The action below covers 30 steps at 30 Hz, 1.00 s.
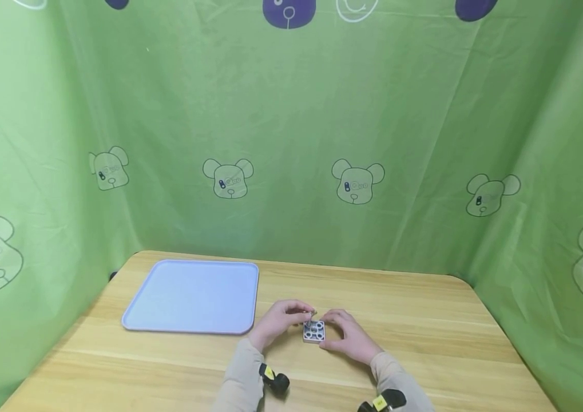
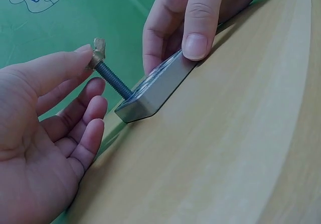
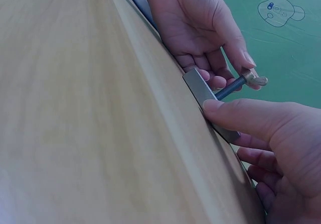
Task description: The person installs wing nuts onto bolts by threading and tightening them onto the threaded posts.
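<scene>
A small square metal block (image 1: 314,340) with several ringed round holes in its top lies flat on the table. From one corner of it rises a threaded bolt (image 2: 115,80), slightly tilted, with a brass-coloured wing nut (image 2: 99,48) at its upper end. My left hand (image 1: 277,321) pinches the wing nut between thumb and forefinger, its other fingers loosely curled below. Across from it, my right hand (image 1: 351,339) grips the block by its edges, the thumb (image 3: 235,114) pressed on the near side. The bolt's lower end is hidden in the block.
A pale blue tray (image 1: 193,294) sits on the wooden table (image 1: 415,320), left of the hands. Green curtains (image 1: 291,114) printed with bear heads hang behind the table and on both sides. Each sleeve bears a black camera mount (image 1: 274,380) at the wrist.
</scene>
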### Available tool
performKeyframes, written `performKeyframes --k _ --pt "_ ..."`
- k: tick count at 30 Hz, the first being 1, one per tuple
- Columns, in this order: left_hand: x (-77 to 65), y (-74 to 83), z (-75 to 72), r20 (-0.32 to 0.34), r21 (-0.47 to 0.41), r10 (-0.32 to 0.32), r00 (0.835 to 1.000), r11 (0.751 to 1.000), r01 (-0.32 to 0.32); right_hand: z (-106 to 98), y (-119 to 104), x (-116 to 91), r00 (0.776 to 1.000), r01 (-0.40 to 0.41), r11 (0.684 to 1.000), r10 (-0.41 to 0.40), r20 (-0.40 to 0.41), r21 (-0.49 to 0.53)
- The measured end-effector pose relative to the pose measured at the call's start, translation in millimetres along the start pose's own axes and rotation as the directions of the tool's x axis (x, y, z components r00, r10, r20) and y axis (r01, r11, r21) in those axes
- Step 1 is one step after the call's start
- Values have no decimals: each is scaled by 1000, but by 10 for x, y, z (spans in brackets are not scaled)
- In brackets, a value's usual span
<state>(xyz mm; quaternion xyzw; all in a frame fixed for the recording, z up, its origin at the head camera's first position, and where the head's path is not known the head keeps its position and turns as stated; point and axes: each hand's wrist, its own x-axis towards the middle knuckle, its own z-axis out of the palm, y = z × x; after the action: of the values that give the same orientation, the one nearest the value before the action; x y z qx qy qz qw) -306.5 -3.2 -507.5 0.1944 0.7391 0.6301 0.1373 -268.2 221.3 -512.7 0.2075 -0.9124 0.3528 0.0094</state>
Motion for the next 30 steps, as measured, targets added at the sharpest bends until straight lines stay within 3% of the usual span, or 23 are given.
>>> performKeyframes --k 12,20,30 --pt "20 -49 -2 6 7 -2 1000 1000 2 8 9 4 1000 8 1000 -8 -3 9" --pt "12 -36 4 -51 -87 -16 999 996 12 8 7 5 1000 1 1000 -1 -3 12" --pt "15 -31 2 -60 -54 -63 996 997 59 14 13 12 1000 -2 1000 2 -6 12"
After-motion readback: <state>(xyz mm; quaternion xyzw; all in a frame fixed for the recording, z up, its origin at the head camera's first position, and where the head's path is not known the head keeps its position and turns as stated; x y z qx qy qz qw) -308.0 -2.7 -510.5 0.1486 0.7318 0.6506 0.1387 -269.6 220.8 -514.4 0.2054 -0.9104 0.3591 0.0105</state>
